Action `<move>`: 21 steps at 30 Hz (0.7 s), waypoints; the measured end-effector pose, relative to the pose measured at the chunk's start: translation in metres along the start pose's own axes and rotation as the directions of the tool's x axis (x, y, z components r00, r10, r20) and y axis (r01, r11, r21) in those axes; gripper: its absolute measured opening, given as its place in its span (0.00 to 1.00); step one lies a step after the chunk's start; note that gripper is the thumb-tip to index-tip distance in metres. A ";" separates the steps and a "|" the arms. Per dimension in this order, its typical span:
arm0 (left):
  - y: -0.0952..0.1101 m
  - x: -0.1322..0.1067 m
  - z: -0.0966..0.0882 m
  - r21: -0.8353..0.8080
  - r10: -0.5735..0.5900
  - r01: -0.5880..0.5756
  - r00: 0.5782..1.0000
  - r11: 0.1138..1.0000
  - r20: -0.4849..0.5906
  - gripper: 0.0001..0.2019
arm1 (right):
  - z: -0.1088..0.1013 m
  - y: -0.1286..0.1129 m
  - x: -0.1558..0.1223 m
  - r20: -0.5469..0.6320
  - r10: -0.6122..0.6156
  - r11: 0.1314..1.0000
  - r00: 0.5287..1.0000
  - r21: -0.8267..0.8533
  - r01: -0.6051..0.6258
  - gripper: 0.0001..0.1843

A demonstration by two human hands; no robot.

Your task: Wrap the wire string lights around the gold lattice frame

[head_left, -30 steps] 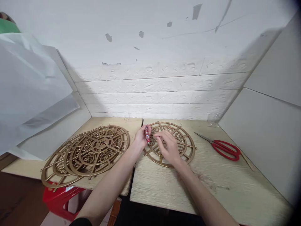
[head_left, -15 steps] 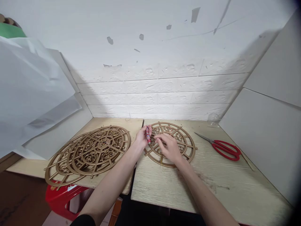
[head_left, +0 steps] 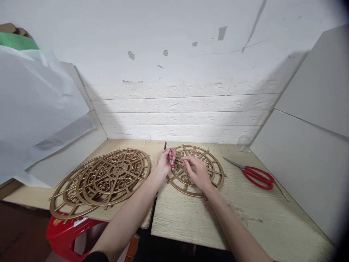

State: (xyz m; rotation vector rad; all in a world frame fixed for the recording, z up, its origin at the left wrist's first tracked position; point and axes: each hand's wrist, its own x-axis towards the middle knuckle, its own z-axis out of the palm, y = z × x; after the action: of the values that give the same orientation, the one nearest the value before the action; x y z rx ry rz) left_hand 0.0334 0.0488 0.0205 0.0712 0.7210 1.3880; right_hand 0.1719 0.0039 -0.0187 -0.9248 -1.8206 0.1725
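Scissors (head_left: 247, 169) and wall (head_left: 174, 103) marks have shifted in view, the marks lower and the scissors slightly leftward, along with the whole scene; both hands keep nearly the same pose. Left hand (head_left: 163, 162) is closed around the tube (head_left: 171, 159), which stands out nearly vertical in view, over the left edge of the single disc (head_left: 187, 178). Tube: slim, cylindrical, red with a multicoloured pattern, too small to read. Right hand (head_left: 198, 171) is over the same disc, just beside the tube, thumb and fingertips drawn close together; cannot tell whether anything is pinched there.

Disc: gold, round, openwork, with concentric rings, spokes running past the rim and curled scrolls between; lies flat on the table (head_left: 185, 218), whose surface is pale with a wood grain. Yellow thread (head_left: 186, 188) shows at its near side. Similar discs form an overlapping stack (head_left: 120, 169) at left. Scissors have red looped handles and grey blades. Wall is white, brick-embossed in its lower part.

Right hand covers part of the disc; its centre is hard to make out. Red stool (head_left: 61, 233) is partly hidden beneath the stack.
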 end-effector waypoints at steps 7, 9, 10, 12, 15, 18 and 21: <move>-0.001 -0.002 0.001 0.009 -0.037 0.037 0.999 0.999 -0.004 0.08 | 0.002 -0.004 0.000 0.054 0.036 0.999 0.998 0.019 -0.037 0.11; -0.002 -0.002 0.001 0.010 -0.048 0.048 0.999 0.999 0.003 0.08 | 0.002 -0.005 0.000 0.063 0.039 0.999 0.997 0.016 -0.040 0.11; -0.002 -0.002 0.001 0.014 -0.052 0.052 0.999 0.999 0.007 0.08 | 0.002 -0.005 0.000 0.066 0.037 0.999 0.997 0.011 -0.038 0.11; -0.002 -0.001 0.000 0.021 -0.056 0.055 0.998 0.998 0.014 0.08 | 0.001 -0.005 0.001 0.070 0.033 0.999 0.997 0.000 -0.033 0.11; -0.002 0.000 0.000 0.021 -0.059 0.059 0.998 0.998 0.014 0.08 | 0.001 -0.004 0.000 0.073 0.032 0.999 0.997 -0.014 -0.031 0.10; -0.001 0.000 -0.001 0.016 -0.061 0.060 0.998 0.998 0.012 0.08 | 0.000 -0.004 -0.001 0.078 0.044 0.999 0.996 -0.012 -0.043 0.10; -0.001 0.000 -0.001 0.011 -0.070 0.070 0.998 0.997 0.009 0.07 | -0.001 -0.005 0.000 0.085 0.050 0.999 0.995 -0.001 -0.051 0.10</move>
State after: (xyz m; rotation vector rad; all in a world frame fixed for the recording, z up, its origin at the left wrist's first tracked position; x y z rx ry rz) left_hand 0.0342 0.0481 0.0195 0.0598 0.7168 1.3164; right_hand 0.1700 0.0002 -0.0159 -0.9759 -1.8754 0.2481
